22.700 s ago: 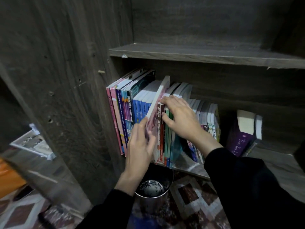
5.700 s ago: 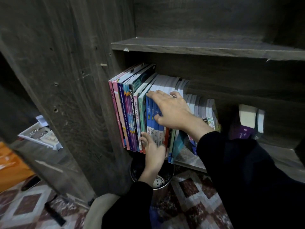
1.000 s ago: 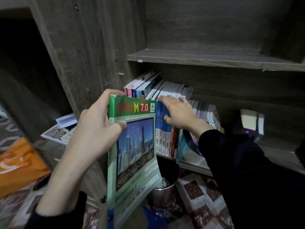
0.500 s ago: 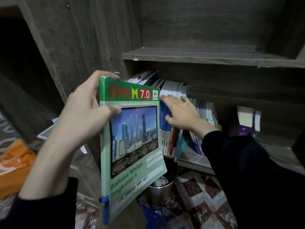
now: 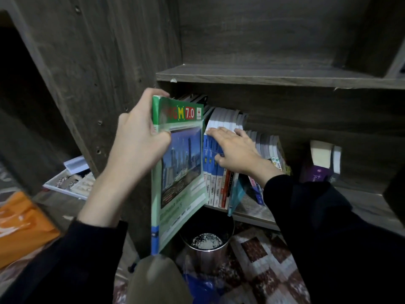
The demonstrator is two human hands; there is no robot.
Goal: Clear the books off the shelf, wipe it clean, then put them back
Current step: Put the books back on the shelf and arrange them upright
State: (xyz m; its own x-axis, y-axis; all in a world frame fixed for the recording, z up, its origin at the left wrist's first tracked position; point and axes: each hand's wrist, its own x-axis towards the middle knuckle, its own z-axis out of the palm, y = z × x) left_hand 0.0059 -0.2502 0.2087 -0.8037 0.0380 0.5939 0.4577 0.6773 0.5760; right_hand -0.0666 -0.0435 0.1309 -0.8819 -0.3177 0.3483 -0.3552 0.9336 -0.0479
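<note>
At the shelf point(image 5: 361, 205) front, left end, left hand point(image 5: 140, 148) grips green book point(image 5: 182, 172); right hand point(image 5: 234, 150) presses flat-fingered on shelved books point(image 5: 221, 187). Judged step: restocking. Next move: part row, slide book in

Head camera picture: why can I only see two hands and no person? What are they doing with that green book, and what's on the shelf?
The camera sits on a person's head and looks down, so you see what they see: their own two arms in black sleeves. There is no robot here.

The left hand grips a thin green schoolbook with a city photo on its cover, holding it upright in front of the shelf's left end. The right hand lies flat, fingers straight, on a row of blue and white books standing on the dark wooden shelf.

Further right on the same shelf is a purple book; it is too dark to tell how it sits. Below the shelf, on the patterned floor, stands a round shiny metal bin.
</note>
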